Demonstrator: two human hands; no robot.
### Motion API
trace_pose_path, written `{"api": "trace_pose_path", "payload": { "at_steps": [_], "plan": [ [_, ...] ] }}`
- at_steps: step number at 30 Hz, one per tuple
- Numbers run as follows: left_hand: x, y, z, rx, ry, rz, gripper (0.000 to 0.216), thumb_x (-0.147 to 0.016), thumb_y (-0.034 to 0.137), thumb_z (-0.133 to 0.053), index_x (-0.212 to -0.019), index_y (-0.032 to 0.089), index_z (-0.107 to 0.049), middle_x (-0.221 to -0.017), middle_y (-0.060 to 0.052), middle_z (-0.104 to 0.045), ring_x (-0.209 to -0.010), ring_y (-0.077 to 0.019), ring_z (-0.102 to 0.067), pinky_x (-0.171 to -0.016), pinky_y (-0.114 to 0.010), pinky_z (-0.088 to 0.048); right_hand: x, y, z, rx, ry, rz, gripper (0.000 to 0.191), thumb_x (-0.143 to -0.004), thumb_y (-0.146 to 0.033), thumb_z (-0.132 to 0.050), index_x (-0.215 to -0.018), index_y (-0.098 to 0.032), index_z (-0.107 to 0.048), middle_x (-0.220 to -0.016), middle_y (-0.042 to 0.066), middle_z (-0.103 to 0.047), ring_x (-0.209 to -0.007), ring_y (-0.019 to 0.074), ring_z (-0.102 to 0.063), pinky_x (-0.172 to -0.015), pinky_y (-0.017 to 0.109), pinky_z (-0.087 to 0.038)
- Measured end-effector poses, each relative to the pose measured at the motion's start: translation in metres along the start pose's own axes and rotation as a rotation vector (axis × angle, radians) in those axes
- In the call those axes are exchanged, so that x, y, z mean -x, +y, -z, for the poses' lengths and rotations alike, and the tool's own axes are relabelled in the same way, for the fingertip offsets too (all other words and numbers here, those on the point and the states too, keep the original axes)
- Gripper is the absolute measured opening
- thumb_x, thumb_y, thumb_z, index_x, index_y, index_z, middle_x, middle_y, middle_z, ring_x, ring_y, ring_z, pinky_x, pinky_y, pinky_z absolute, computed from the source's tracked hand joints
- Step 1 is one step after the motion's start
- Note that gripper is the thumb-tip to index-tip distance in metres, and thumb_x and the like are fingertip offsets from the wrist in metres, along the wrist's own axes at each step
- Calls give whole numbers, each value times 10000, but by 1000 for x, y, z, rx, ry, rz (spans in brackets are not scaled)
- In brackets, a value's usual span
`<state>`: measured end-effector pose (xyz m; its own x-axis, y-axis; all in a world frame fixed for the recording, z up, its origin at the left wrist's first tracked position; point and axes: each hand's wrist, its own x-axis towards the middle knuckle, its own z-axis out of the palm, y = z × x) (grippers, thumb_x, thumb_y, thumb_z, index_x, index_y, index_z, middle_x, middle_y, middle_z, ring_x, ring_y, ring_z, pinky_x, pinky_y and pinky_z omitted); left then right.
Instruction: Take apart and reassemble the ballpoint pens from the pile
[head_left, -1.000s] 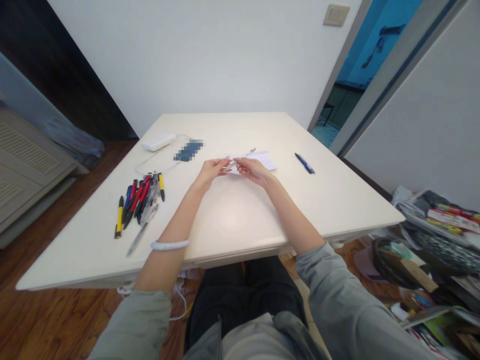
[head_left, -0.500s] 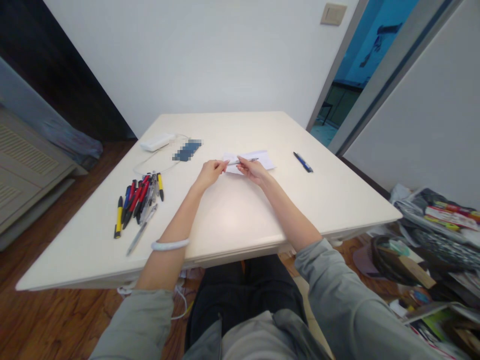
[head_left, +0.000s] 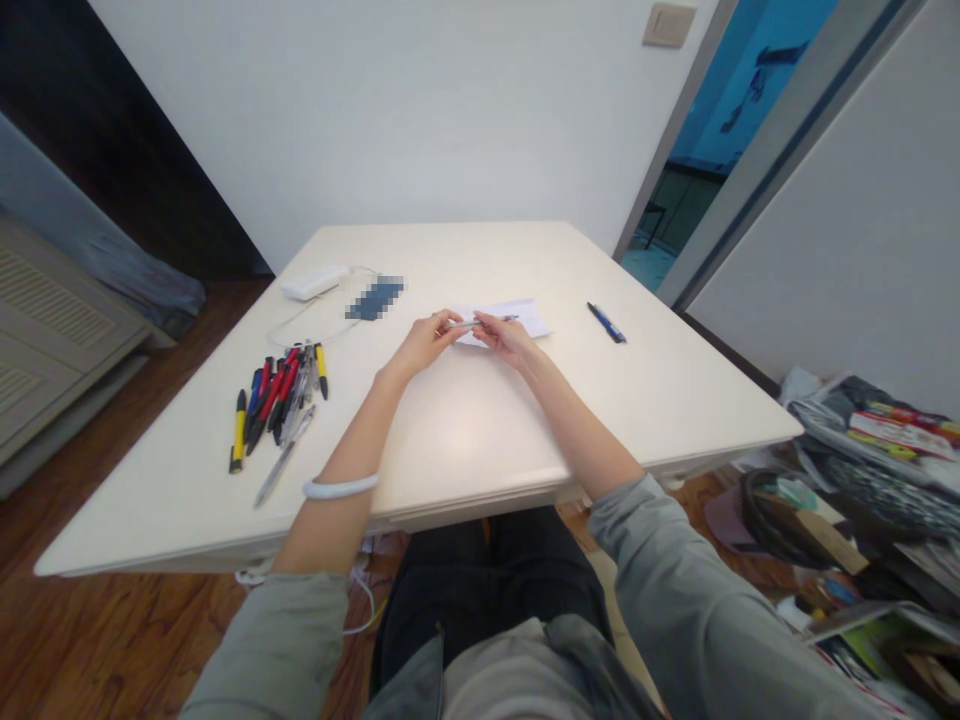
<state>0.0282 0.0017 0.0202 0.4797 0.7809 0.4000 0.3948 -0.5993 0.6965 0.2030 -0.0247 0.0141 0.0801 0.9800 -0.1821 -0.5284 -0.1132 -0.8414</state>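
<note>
Both hands meet over the cream-white bench [head_left: 465,440]. The left hand [head_left: 422,346] pinches one end of a slim silver-grey pen [head_left: 475,323] and the right hand [head_left: 511,340] grips the other, fingers closed. That keeps it level and braced just above the white paper slip [head_left: 527,314]. A bundle of coloured pens [head_left: 279,397] lies well off to the left.

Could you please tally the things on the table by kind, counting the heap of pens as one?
Loose pens: 2, the held pen between left hand and right hand, the blue pen apart
Heap of pens: 1
Sheet of paper: 1
White box with cable: 1
Blurred blue item: 1
Total: 6
</note>
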Motion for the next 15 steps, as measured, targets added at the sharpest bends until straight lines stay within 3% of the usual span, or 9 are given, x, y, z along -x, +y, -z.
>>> {"api": "trace_pose_path", "payload": {
  "at_steps": [4,9,15],
  "plan": [
    [3,2,4,-236,-78,-92,308,-931,496,-588,-948,199,-668,-696,-9,-636,-650,-178,-561,-646,-278,-387,3,-4,2,91,0,-27,184,-897,-135,-721,-725,-119,-659,-538,0,-665,-427,58,-576,-455,120,-497],
    [4,0,5,-465,-144,-79,226,-954,417,-560,-951,213,-658,-787,-59,-684,-776,-237,-634,-680,-287,-394,1,-2,2,173,-43,-2,267,-898,-139,-717,-651,-128,-618,-488,-22,-614,-380,35,-475,-400,131,-393],
    [2,-1,4,-331,-162,-79,304,-978,364,-456,-749,218,-591,-675,-30,-628,-683,-202,-588,-677,-278,-390,5,-3,-1,194,-78,29,275,-892,-128,-714,-632,-117,-624,-483,-20,-607,-398,33,-477,-443,137,-394]
  ]
}}
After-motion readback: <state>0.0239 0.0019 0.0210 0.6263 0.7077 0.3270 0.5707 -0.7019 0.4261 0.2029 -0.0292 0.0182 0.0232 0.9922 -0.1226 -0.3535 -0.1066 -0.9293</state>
